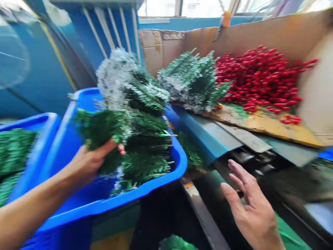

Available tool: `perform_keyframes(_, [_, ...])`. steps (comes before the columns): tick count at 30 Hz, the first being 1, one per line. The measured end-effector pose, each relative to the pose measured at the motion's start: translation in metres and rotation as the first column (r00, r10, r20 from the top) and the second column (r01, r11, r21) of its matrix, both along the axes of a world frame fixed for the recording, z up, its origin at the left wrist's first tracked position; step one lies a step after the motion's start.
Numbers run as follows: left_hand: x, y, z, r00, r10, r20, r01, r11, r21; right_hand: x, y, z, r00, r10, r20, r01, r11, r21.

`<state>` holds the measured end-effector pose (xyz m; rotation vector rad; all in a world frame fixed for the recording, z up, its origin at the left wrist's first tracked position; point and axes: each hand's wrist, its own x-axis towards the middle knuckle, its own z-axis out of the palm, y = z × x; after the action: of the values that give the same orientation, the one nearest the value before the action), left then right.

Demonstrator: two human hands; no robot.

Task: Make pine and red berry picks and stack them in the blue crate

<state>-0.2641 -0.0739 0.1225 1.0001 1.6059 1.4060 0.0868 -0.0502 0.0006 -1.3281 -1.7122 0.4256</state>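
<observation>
My left hand (90, 159) is closed around an artificial pine sprig (102, 126), its green needles spreading above the fingers. It is over a blue plastic bin (179, 156), in which more pine sprigs (145, 163) lie stacked with their stems to the right. Frosted sprigs (117, 80) with white tips are heaped at the bin's far side. To the right, my right hand (249, 205) hangs in the air with fingers apart and nothing in them, in front of a metal-edged bench.
Red berry stems (260, 80) and another pile of frosted pine (192, 80) lie on cardboard at the back right, before a cardboard wall (247, 34). A second blue bin (49, 121) with green sprigs stands at left. Some greenery (177, 243) shows at the bottom.
</observation>
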Motion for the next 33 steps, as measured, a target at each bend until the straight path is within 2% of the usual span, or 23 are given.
perform_keyframes(1, [-0.001,-0.003,0.001,0.999,-0.044,0.024,0.044,0.999,-0.001,-0.018,0.0,0.007,0.987,0.153,0.046,-0.155,0.986,0.061])
perform_keyframes(3, [-0.002,-0.007,0.003,0.996,-0.07,0.049,0.07,0.998,0.009,-0.058,0.005,0.021,0.903,0.395,0.168,-0.423,0.886,0.188])
perform_keyframes(6, [-0.001,-0.01,0.003,0.996,-0.075,0.057,0.074,0.997,0.023,-0.121,0.017,0.041,0.764,0.536,0.358,-0.632,0.733,0.251])
perform_keyframes(8, [0.001,-0.012,0.003,0.994,-0.075,0.084,0.073,0.997,0.028,-0.157,0.024,0.049,0.658,0.571,0.491,-0.713,0.682,0.164])
perform_keyframes(11, [0.003,-0.018,0.002,0.988,-0.07,0.139,0.064,0.997,0.042,-0.192,0.03,0.051,0.481,0.601,0.638,-0.754,0.655,-0.049])
perform_keyframes(13, [0.002,-0.023,0.003,0.986,-0.078,0.144,0.072,0.996,0.046,-0.206,0.031,0.048,0.434,0.598,0.674,-0.741,0.662,-0.111])
perform_keyframes(18, [-0.003,-0.04,0.016,0.989,-0.127,0.081,0.118,0.988,0.104,-0.218,0.027,0.044,0.458,0.552,0.696,-0.695,0.711,-0.106])
perform_keyframes(22, [0.001,-0.051,0.026,0.986,-0.162,0.034,0.16,0.985,0.06,-0.205,0.026,0.05,0.467,0.58,0.668,-0.753,0.657,-0.044])
perform_keyframes(23, [0.003,-0.053,0.026,0.985,-0.172,0.027,0.171,0.984,0.041,-0.199,0.026,0.053,0.49,0.584,0.647,-0.764,0.645,-0.004])
perform_keyframes(25, [0.011,-0.053,0.025,0.98,-0.196,0.015,0.196,0.98,0.011,-0.185,0.021,0.059,0.624,0.63,0.462,-0.747,0.654,0.116])
perform_keyframes(26, [0.016,-0.052,0.025,0.977,-0.214,0.007,0.214,0.977,0.007,-0.178,0.018,0.063,0.695,0.667,0.268,-0.715,0.681,0.161])
perform_keyframes(27, [0.022,-0.05,0.024,0.971,-0.24,-0.002,0.24,0.971,0.011,-0.171,0.014,0.068,0.72,0.693,0.024,-0.687,0.707,0.168])
perform_keyframes(28, [0.029,-0.047,0.023,0.961,-0.275,-0.008,0.275,0.961,0.02,-0.166,0.009,0.074,0.683,0.694,-0.227,-0.683,0.717,0.14])
perform_keyframes(29, [0.038,-0.043,0.022,0.95,-0.313,-0.005,0.313,0.949,0.036,-0.161,0.005,0.08,0.606,0.665,-0.436,-0.705,0.703,0.092])
perform_keyframes(30, [0.046,-0.039,0.02,0.937,-0.349,0.007,0.348,0.936,0.059,-0.156,0.001,0.086,0.528,0.623,-0.577,-0.741,0.67,0.047])
perform_keyframes(32, [0.066,-0.03,0.017,0.912,-0.407,0.049,0.401,0.911,0.091,-0.148,-0.005,0.096,0.405,0.535,-0.742,-0.788,0.615,0.013])
perform_keyframes(33, [0.075,-0.026,0.014,0.902,-0.424,0.077,0.416,0.904,0.096,-0.144,-0.006,0.099,0.369,0.487,-0.791,-0.786,0.618,0.014])
